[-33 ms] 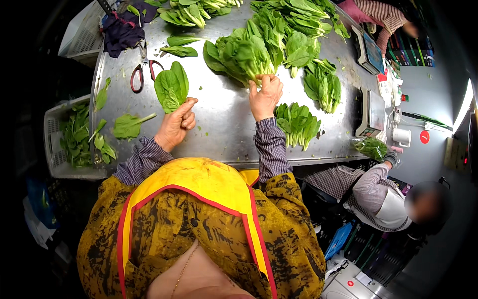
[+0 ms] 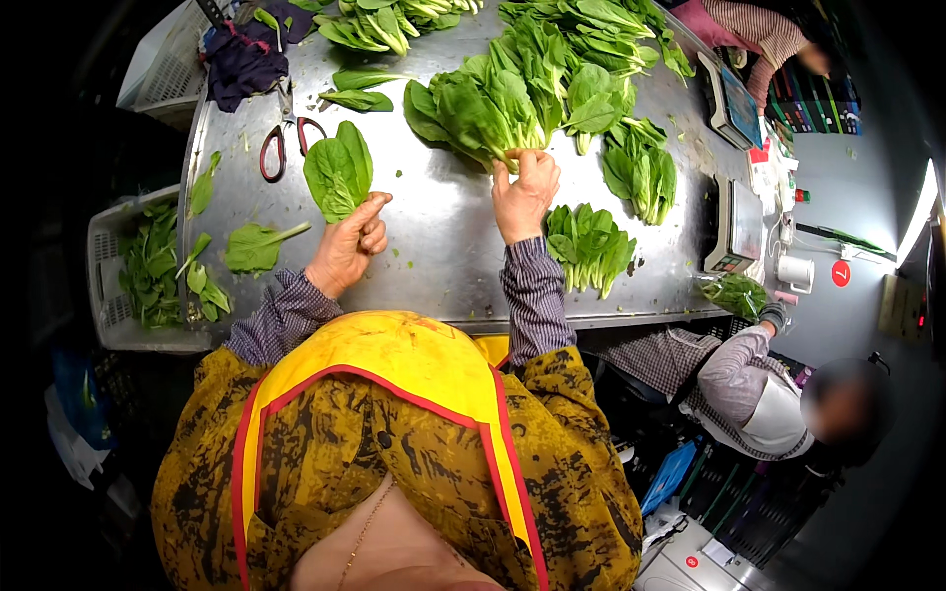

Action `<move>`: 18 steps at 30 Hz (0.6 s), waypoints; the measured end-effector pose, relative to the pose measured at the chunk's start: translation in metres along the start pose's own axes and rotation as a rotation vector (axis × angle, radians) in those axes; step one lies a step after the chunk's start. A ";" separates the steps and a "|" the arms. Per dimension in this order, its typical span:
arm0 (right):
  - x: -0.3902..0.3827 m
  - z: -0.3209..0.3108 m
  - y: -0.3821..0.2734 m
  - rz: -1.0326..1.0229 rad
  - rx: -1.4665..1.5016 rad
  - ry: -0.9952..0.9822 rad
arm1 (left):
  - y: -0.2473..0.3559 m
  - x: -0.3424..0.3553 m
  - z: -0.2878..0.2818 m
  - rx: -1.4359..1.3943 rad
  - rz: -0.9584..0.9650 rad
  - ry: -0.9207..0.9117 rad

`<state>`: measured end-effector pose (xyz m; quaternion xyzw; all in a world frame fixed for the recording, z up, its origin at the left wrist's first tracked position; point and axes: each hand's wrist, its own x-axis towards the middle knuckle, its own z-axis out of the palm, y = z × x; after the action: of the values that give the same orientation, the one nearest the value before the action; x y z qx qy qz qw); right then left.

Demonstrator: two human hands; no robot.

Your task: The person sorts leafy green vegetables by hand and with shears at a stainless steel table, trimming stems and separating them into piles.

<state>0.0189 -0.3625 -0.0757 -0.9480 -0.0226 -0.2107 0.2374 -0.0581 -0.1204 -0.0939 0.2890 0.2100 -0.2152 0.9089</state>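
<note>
In my closed left hand [image 2: 347, 246] are a few broad green leaves [image 2: 338, 169], gripped by the stem end and pointing away from me. My right hand [image 2: 526, 195] pinches the stem end of a leafy-green bunch [image 2: 483, 110] at the front of the big pile. Fingers hide the stem tips there. Close to my right wrist lies a small separate bunch of greens [image 2: 589, 246]. Another bunch [image 2: 641, 169] rests farther right. Scissors with red-and-black handles [image 2: 283, 133] lie beyond my left hand. A loose leaf [image 2: 259, 247] is left of that hand.
The metal table [image 2: 424, 236] carries more greens [image 2: 379, 28] at its far side. A crate with leaves [image 2: 148, 340] stands at the left, near a dark cloth [image 2: 241, 64]. Two scales [image 2: 734, 225] line the right edge. A co-worker [image 2: 754, 389] is at the right, another far right.
</note>
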 end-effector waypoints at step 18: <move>-0.067 0.020 -0.087 0.436 0.970 -0.418 | -0.007 0.022 -0.003 -0.114 0.004 -0.070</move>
<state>-0.0470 -0.2720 -0.0813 -0.7349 0.0328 0.0697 0.6738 -0.0445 -0.1302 -0.1104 0.2293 0.1896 -0.2111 0.9311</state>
